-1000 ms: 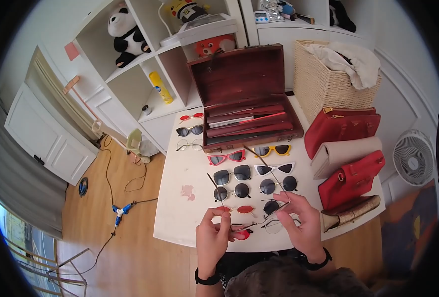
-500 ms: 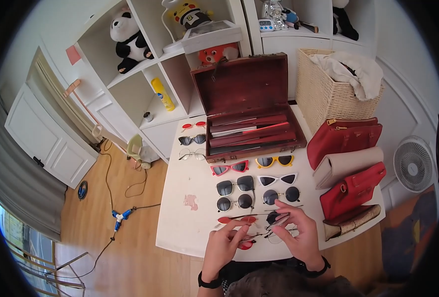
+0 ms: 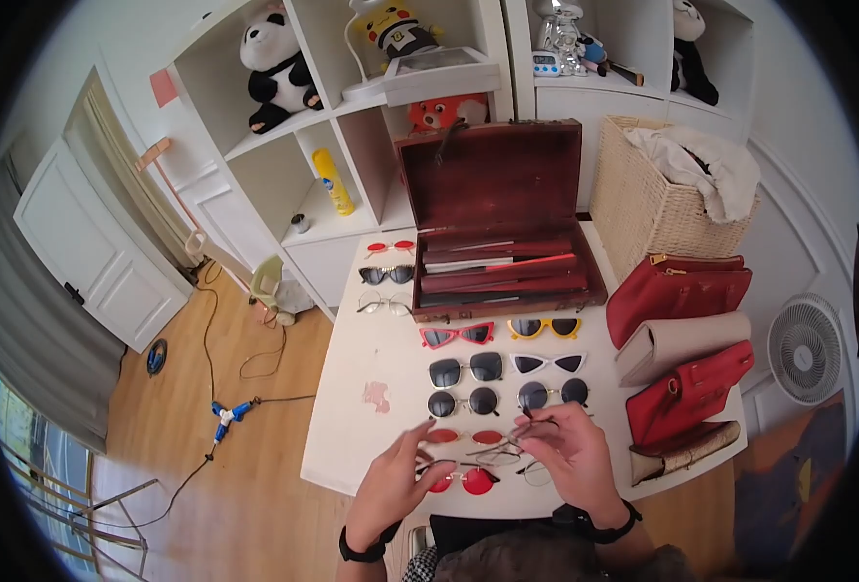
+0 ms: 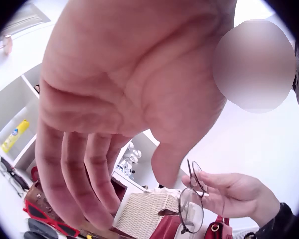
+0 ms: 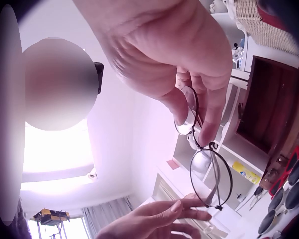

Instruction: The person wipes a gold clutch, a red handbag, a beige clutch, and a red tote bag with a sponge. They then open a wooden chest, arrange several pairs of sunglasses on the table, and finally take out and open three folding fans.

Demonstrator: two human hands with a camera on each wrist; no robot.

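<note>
Thin-rimmed round eyeglasses (image 5: pixel 211 178) hang from my right hand (image 3: pixel 575 456), which pinches them by one lens and the bridge. Their temples lie folded behind the lenses in the right wrist view. My left hand (image 3: pixel 391 490) is apart to the left, palm facing in, its fingers loosely extended and nothing in them. Below the hands on the white table (image 3: pixel 342 441) lie red-lensed sunglasses (image 3: pixel 478 480), a smaller red oval pair (image 3: pixel 486 437), and clear glasses (image 3: pixel 536 473) partly hidden by my right hand.
Several sunglasses stand in rows, including a white cat-eye pair (image 3: pixel 548 364) and a yellow pair (image 3: pixel 544 329). Behind them an open dark red suitcase (image 3: pixel 493 179) holds flat folders. Handbags (image 3: pixel 682 296) line the right side, near a wicker basket (image 3: pixel 633 194).
Both hands held the eyeglasses with temples spread; the temples then folded in. My left hand has let go and moved left, and my right hand keeps the eyeglasses.
</note>
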